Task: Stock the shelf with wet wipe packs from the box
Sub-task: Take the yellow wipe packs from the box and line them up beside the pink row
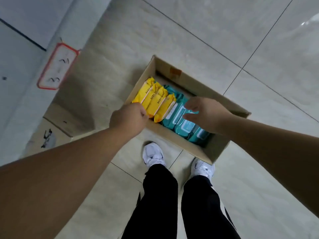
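Observation:
An open cardboard box [195,83] stands on the tiled floor in front of my feet. Several yellow wet wipe packs [156,99] stand on edge in its left part, and several teal packs [183,125] fill the right part. My left hand [128,118] reaches over the box's left wall, its fingers curled at the near end of the yellow packs; the grip itself is hidden. My right hand [205,112] hovers over the teal packs with fingers spread and loosely bent, holding nothing.
A white shelf unit [25,49] rises at the left, with a red-framed label [57,66] on its edge. Another cardboard box [57,125] sits at its foot. My white shoes [153,155] stand just behind the open box.

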Available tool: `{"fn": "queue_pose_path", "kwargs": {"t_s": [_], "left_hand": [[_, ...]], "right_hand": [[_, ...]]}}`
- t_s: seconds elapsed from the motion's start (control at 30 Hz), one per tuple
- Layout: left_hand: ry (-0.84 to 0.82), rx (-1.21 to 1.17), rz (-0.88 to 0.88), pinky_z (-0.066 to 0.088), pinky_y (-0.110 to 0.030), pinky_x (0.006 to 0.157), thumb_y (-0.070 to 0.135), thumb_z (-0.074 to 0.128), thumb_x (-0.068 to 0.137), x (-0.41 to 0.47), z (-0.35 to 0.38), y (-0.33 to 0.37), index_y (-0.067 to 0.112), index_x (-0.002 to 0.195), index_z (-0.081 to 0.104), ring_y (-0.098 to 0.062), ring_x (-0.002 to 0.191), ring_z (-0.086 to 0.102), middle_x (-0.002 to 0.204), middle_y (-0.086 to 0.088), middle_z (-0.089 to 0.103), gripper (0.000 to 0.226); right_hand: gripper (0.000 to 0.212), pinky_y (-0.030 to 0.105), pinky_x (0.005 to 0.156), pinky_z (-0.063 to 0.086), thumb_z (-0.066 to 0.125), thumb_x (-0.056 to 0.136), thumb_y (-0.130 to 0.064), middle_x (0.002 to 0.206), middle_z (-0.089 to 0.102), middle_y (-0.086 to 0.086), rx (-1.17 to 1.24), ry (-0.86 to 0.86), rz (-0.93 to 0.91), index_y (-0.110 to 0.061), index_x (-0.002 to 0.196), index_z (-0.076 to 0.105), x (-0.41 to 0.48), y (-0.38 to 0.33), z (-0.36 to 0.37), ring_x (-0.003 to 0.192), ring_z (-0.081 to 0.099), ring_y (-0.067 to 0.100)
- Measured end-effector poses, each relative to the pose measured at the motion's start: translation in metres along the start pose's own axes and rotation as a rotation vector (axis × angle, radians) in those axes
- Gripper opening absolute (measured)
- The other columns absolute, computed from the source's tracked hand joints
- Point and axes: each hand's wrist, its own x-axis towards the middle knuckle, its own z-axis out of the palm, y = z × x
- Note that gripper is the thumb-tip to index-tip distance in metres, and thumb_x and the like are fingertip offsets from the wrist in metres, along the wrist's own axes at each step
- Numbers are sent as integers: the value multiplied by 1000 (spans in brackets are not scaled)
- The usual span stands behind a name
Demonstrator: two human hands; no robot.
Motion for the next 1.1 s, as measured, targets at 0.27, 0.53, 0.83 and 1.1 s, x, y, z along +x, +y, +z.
{"fn": "queue_pose_path", "kwargs": {"t_s": [0.27,0.53,0.83,1.1], "left_hand": [[-4,222,11,49,-46,94,49,66,85,78,65,-9,22,109,66,-31,101,65,104,-2,71,36],[98,429,35,41,-37,65,46,73,83,96,87,-12,11,115,52,-31,97,68,107,-9,67,53],[125,493,99,42,-42,90,36,60,93,108,97,-15,24,101,69,-27,100,61,111,-5,60,17],[135,-81,293,31,-33,57,18,52,99,99,80,-22,18,84,40,-29,69,50,73,0,47,19]], "right_hand": [[67,33,91,46,73,90,-33,144,52,7,-111,-42,-28,-29,149,42,97,16,49,114,57,23],[60,42,105,46,73,87,-36,141,53,5,-287,-48,-150,-29,142,50,157,13,51,129,49,28],[26,43,87,56,63,95,-36,108,61,7,-534,-30,-183,-20,115,67,181,16,65,103,62,30],[10,34,70,54,54,97,-22,90,64,5,-526,44,-212,-20,96,64,167,20,53,84,63,29]]}}
